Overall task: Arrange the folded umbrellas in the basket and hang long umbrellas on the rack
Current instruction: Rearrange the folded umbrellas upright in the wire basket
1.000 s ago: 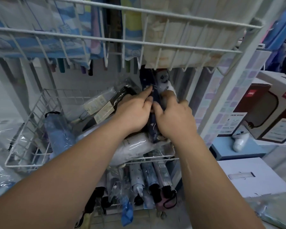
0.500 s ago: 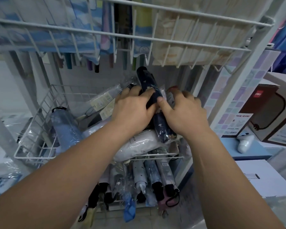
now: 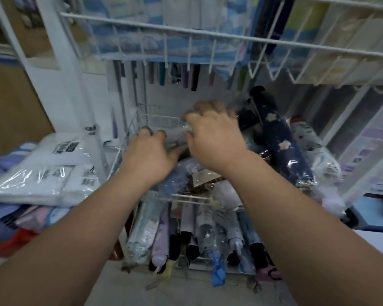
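The dark blue star umbrella (image 3: 279,142) lies on the right side of the wire basket (image 3: 181,196), on top of other folded umbrellas. It looks light and stiff, but its shiny plastic wrap is likely slippery (so hold it round the middle, not by the loose wrap). The left hand (image 3: 148,155) and right hand (image 3: 212,138) reach into the far left part, fingers bent down. It is blurry, so I cannot tell if they hold anything. Long umbrellas (image 3: 155,40) hang above.

Left hand (image 3: 149,154) and right hand (image 3: 212,138) reach forward, fingers curled.
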`<state>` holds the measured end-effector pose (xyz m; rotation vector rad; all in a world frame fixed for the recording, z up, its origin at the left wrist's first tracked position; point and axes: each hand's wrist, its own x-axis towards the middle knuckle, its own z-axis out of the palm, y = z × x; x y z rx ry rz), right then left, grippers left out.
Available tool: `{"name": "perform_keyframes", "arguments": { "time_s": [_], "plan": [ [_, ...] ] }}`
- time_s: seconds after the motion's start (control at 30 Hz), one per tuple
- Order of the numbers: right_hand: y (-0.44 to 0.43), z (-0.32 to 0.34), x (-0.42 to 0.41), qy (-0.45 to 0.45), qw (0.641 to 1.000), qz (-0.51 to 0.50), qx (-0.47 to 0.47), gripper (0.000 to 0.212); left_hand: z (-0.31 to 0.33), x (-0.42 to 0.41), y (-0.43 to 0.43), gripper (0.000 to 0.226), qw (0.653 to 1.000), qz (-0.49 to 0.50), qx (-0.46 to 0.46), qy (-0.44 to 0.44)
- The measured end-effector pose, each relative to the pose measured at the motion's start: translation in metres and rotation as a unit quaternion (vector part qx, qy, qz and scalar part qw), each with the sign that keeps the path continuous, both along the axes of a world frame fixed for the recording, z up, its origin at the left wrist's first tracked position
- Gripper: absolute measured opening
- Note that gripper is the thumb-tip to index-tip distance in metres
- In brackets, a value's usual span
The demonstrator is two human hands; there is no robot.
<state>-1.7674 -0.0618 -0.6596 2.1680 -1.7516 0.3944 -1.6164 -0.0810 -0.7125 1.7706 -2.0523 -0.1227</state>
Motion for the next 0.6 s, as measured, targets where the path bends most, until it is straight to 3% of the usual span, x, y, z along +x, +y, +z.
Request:
{"name": "perform_keyframes", "arguments": {
  "time_s": [0.1, 0.23, 0.6],
  "plan": [
    [-0.025, -0.016, 0.021, 0.081, 0.985, 0.043, 0.148, 0.036, -0.014, 0.021, -0.002, 0.078, 0.99, 0.004, 0.128, 0.053],
    [-0.036, -0.025, 0.014, 0.076, 0.95, 0.085, 0.291, 0.019, -0.026, 0.02, -0.005, 0.083, 0.976, -0.007, 0.17, 0.137],
    [-0.028, -0.036, -0.005, 0.127, 0.954, 0.108, 0.249, 0.036, -0.026, 0.015, -0.008, 0.089, 0.956, 0.026, 0.149, 0.251]
  ]
}}
